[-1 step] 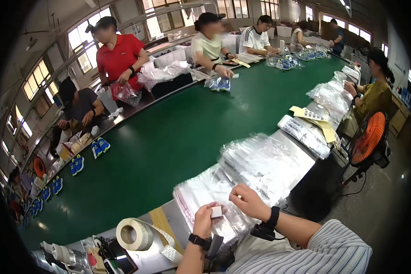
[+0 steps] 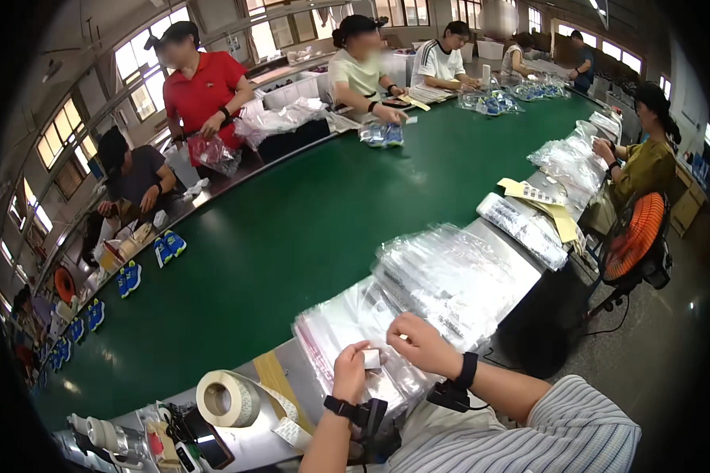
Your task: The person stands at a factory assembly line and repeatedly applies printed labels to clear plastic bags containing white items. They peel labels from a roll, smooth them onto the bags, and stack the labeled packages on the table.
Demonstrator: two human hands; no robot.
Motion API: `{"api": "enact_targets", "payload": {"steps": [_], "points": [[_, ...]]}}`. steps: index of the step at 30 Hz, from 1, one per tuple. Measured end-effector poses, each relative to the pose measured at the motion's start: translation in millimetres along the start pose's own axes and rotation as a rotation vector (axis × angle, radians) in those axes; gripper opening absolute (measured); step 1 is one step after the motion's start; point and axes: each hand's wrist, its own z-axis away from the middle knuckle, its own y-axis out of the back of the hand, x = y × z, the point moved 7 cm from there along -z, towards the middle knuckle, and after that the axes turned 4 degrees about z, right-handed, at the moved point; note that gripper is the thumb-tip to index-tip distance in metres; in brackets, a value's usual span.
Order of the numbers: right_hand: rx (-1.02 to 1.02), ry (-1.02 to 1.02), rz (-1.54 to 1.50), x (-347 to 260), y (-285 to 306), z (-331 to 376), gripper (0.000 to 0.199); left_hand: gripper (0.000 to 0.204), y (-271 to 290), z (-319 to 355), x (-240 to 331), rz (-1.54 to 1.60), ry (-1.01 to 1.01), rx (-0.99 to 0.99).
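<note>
My left hand (image 2: 350,374) is closed on a small white label (image 2: 371,359), held between thumb and fingers above the near stack of clear plastic bags (image 2: 335,325). Just right of it, my right hand (image 2: 423,344) hovers over the same bags with its fingers curled together. A tiny pale bit shows at those fingertips, too small to name. A second, wider pile of clear bags (image 2: 442,276) lies beyond my right hand. To the left of my left hand, a roll of white labels (image 2: 229,400) rests on the bench, its loose strip trailing toward my wrist.
A green conveyor belt (image 2: 268,244) runs across, with pairs of blue shoes (image 2: 170,248) along its far side. Several people work around it. A bagged shoe pair (image 2: 381,135) lies near one person's hand. An orange fan (image 2: 635,236) stands right; a phone (image 2: 211,445) lies lower left.
The view has shifted slightly. My hands stay nearly in place over the bags, the left still holding the label. Across the belt, a person's hand at the bagged shoes has moved a little.
</note>
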Motion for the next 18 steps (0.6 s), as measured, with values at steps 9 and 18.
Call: {"api": "enact_targets", "payload": {"steps": [9,18], "points": [[-0.389,0.239,0.461,-31.5,-53.6,43.8,0.082,0.065,-3.2,86.0,33.2,0.684,0.067,-0.109],[0.151,-0.469,-0.679,40.8,46.9,17.1,0.041,0.069,43.1,96.5,-1.6,0.274,-0.131,0.274]]}}
